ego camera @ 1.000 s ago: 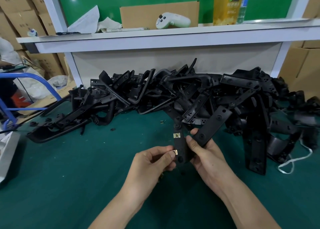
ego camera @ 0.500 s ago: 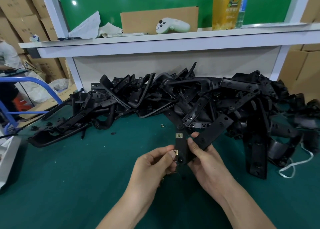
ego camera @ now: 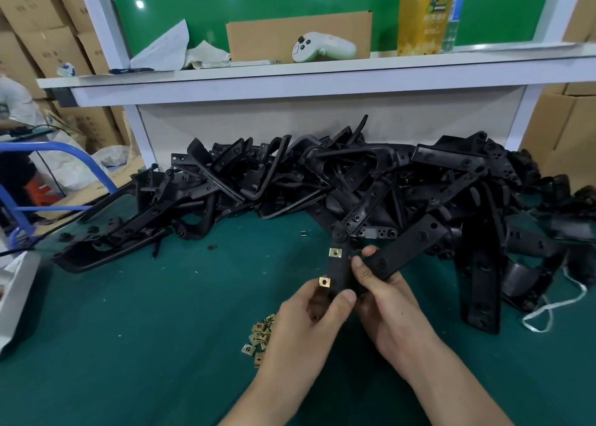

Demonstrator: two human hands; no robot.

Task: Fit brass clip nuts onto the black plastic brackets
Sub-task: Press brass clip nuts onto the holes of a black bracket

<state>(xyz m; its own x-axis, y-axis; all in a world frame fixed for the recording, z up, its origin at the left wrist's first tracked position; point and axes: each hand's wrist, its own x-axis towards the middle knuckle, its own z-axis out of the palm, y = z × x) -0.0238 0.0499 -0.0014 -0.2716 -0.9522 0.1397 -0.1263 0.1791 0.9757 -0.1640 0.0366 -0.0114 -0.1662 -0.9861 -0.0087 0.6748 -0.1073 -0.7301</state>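
The right hand grips a black plastic V-shaped bracket where its two flat arms meet. Its thumb and forefinger are curled round that part. One arm runs straight up from the fingertips. The other slants up and away to the right of them.

The left hand has its fingers curled. Its thumb presses on the lower end of the upright arm, touching the right thumb's side of the bracket. At its forefinger tip it pinches a square brass clip nut against the left edge of that arm. How far the nut is pushed on cannot be told.

A second brass clip nut sits fitted on the same arm, just above both thumbs.

Below the left knuckles, partly hidden by the hand, a small heap of loose brass clip nuts lies on the dark green mat.

Beyond the fingertips a long pile of black plastic brackets stretches across the mat. One lone brass nut lies at its near edge, up and left of the held bracket.
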